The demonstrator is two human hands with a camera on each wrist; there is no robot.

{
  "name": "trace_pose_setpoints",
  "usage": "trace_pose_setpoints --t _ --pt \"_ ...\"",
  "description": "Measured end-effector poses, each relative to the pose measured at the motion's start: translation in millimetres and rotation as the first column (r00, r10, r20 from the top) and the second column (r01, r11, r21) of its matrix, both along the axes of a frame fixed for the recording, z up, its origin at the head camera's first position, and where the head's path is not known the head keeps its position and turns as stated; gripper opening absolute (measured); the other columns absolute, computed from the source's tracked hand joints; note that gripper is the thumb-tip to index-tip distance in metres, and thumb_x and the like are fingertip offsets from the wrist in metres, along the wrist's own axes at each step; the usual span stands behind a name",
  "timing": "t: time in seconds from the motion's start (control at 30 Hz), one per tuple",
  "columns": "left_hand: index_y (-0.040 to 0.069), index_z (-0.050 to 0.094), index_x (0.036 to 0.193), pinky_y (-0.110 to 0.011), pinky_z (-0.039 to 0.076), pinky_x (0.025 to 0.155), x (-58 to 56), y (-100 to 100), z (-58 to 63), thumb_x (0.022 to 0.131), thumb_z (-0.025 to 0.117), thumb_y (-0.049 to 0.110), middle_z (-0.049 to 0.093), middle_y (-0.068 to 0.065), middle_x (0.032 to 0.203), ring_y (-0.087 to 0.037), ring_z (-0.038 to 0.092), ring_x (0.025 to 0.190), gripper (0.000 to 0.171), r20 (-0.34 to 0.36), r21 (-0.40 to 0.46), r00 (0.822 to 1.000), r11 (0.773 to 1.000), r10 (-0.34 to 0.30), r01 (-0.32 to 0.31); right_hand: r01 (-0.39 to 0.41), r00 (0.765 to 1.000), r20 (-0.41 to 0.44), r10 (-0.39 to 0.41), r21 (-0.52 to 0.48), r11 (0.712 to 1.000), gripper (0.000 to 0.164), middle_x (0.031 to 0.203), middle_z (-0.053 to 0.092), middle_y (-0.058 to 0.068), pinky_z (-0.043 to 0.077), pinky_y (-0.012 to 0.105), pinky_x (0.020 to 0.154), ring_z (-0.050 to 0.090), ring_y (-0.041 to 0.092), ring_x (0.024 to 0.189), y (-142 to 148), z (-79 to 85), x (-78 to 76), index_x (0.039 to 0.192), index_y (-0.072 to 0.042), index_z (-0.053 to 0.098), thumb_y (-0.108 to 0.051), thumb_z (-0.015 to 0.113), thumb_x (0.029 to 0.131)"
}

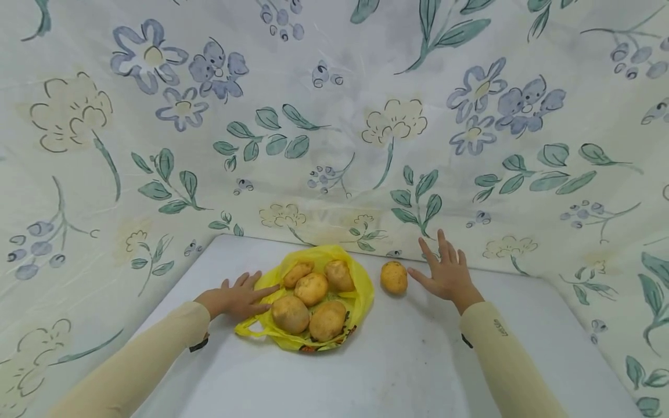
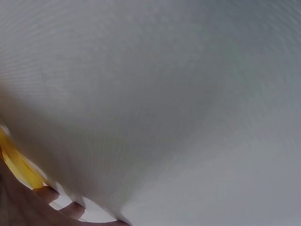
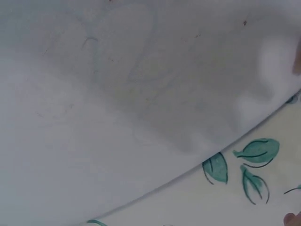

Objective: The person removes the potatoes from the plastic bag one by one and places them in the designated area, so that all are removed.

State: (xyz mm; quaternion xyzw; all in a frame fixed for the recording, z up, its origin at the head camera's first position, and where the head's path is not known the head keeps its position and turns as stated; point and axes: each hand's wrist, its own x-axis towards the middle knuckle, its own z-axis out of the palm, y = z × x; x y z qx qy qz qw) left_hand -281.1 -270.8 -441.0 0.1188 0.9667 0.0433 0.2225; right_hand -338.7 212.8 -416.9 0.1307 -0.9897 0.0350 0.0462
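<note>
A yellow plastic bag lies spread on the white table with several potatoes on it. My left hand is at the bag's left edge, fingers spread and straight, the fingertips by the nearest potatoes. In the left wrist view some fingers show at the lower left beside a strip of yellow bag. One single potato sits on the table to the right of the bag. Just right of it my right hand is spread, its thumb close to that potato. Nothing is held in either hand.
The white table runs back to a wall covered with floral-patterned sheeting. The same sheeting rises along the left and right sides. Small dark specks mark the tabletop in the right wrist view.
</note>
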Motion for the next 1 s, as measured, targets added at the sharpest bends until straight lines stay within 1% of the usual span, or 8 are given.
trace_pose_setpoints --t 0.2,0.43,0.6,0.7,0.8,1.0 --pt "0.031 0.031 0.155 -0.081 0.005 0.107 -1.9 2 -2.5 0.096 0.043 0.064 0.008 -0.026 0.164 -0.056 0.008 0.146 0.069 0.002 0.012 1.000 1.000 -0.001 0.001 -0.037 0.999 -0.002 0.037 0.004 0.999 0.088 0.164 -0.020 0.019 0.007 0.069 0.117 0.015 0.050 0.148 -11 5.4 2.1 0.160 -0.025 0.009 -0.073 0.038 0.093" --pt "0.032 0.031 0.155 -0.080 0.005 0.107 -0.5 4 -2.1 0.097 0.045 0.062 0.008 -0.025 0.164 -0.055 0.007 0.147 0.066 0.008 0.008 1.000 1.000 0.012 -0.012 -0.080 0.996 -0.035 0.082 0.040 0.996 0.087 0.165 -0.015 0.019 0.009 0.069 0.117 0.016 0.048 0.148 -27 11.1 3.8 0.160 -0.025 0.010 -0.074 0.036 0.092" --pt "0.033 0.031 0.155 -0.080 0.005 0.107 0.9 5 -3.6 0.097 0.045 0.062 0.008 -0.025 0.164 -0.055 0.007 0.147 0.066 0.013 0.008 1.000 1.000 0.016 -0.016 -0.103 0.994 -0.031 0.105 0.049 0.993 0.086 0.165 -0.016 0.018 0.009 0.068 0.117 0.015 0.046 0.150 -37 8.4 6.7 0.160 -0.028 0.007 -0.075 0.034 0.093" --pt "0.032 0.032 0.155 -0.080 0.004 0.107 1.4 4 -3.4 0.097 0.046 0.062 0.008 -0.025 0.164 -0.056 0.007 0.147 0.067 0.013 0.017 1.000 1.000 0.017 -0.017 -0.134 0.990 -0.039 0.136 0.037 0.990 0.083 0.165 -0.017 0.016 0.010 0.068 0.118 0.015 0.044 0.150 -45 5.5 10.6 0.160 -0.031 0.007 -0.073 0.035 0.093" --pt "0.032 0.032 0.155 -0.080 0.004 0.107 1.9 3 -2.3 0.096 0.045 0.063 0.008 -0.025 0.164 -0.056 0.007 0.146 0.067 0.011 0.013 1.000 1.000 0.019 -0.019 -0.182 0.982 -0.044 0.182 0.014 0.983 0.082 0.166 -0.015 0.015 0.010 0.067 0.118 0.013 0.044 0.150 -55 4.6 16.4 0.160 -0.032 0.010 -0.071 0.037 0.094" --pt "0.032 0.032 0.154 -0.080 0.004 0.107 1.3 0 -0.2 0.096 0.044 0.064 0.008 -0.025 0.164 -0.056 0.006 0.146 0.068 0.008 0.014 1.000 1.000 0.027 -0.027 -0.259 0.965 -0.050 0.259 0.011 0.966 0.080 0.167 -0.011 0.012 0.007 0.064 0.120 0.006 0.038 0.153 -75 9.1 25.9 0.160 -0.031 0.013 -0.069 0.039 0.095"
